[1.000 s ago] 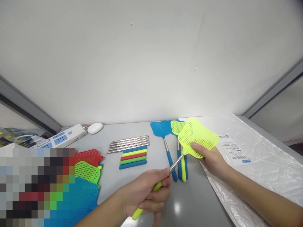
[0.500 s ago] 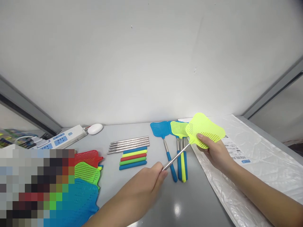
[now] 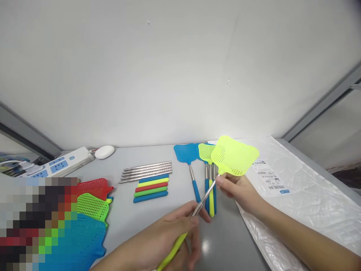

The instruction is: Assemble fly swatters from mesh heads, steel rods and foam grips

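Observation:
A yellow fly swatter [image 3: 238, 155] is held up at a slant, its perforated head at upper right and its yellow grip [image 3: 175, 246] at lower left. My left hand [image 3: 166, 229] closes thumb and fingertips around the metal rod just above that grip, its lower fingers loosely curled. My right hand [image 3: 244, 190] pinches the rod at the neck, under the head. Behind them lie a blue fly swatter [image 3: 185, 153] and several others side by side, with a yellow-green one [image 3: 206, 151] among them, partly hidden by the held head.
Metal rods [image 3: 146, 171] and coloured grips [image 3: 150, 190] lie in rows left of centre. Loose swatter heads [image 3: 94, 207] are stacked at lower left. A power strip [image 3: 66, 162] and a white oval object [image 3: 104, 152] sit behind them. A labelled white plastic bag [image 3: 284, 210] covers the right side.
My right hand has slid from the swatter's head to the rod at its neck. My left hand has turned and loosened, baring the yellow grip. The view has shifted slightly right.

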Tool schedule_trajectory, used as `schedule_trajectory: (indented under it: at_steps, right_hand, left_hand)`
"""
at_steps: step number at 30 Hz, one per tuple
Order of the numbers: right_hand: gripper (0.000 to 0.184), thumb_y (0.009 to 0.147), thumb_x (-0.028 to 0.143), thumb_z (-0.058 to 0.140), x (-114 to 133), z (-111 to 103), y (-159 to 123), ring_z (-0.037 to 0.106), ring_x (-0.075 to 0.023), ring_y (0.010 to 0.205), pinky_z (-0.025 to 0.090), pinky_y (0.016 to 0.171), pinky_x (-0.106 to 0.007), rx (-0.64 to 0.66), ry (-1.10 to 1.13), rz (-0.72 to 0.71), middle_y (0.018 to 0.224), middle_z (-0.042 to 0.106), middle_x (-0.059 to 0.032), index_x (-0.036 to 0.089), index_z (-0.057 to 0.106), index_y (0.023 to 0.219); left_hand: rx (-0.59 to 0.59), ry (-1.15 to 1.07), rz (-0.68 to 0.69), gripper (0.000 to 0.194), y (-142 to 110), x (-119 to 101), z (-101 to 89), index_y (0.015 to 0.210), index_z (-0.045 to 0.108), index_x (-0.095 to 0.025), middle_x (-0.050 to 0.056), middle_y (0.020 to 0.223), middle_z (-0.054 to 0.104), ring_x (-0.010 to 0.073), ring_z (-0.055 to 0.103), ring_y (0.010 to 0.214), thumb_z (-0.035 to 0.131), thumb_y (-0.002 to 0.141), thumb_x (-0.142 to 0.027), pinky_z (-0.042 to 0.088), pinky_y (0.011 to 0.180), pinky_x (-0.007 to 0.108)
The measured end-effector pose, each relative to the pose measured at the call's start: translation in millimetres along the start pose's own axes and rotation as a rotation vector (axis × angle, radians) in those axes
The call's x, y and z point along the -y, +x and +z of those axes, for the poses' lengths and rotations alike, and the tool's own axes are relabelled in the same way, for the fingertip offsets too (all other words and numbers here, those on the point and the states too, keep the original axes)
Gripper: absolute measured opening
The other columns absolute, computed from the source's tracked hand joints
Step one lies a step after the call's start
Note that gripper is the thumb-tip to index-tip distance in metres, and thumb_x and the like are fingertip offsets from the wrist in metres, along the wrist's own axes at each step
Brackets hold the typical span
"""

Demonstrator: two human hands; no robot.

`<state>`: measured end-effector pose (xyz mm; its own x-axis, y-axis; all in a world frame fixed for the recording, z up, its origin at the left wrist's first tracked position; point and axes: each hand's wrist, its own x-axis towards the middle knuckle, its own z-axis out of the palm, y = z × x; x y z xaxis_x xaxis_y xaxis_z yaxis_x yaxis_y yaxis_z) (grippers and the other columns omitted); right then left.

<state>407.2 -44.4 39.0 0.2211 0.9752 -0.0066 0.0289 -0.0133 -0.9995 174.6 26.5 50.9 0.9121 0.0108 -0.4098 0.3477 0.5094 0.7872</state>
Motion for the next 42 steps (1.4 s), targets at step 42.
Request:
schedule_trajectory:
  at_steps: [42]
  right_hand:
    - [0.031,0.089,0.048,0.062,-6.7,12.4,-10.4,0.049,-0.0125,0.065,0.037,0.060,-0.026,0.206,-0.076,-0.036,0.071,0.053,0.0005,0.019,0.059,0.077]
  left_hand:
    - [0.026,-0.151,-0.050,0.050,15.2,19.5,-1.6,0.078,0.051,-0.018,-0.011,0.042,0.037,0.0028,0.023,0.024,0.043,0.090,-0.066,0.034,0.035,0.017]
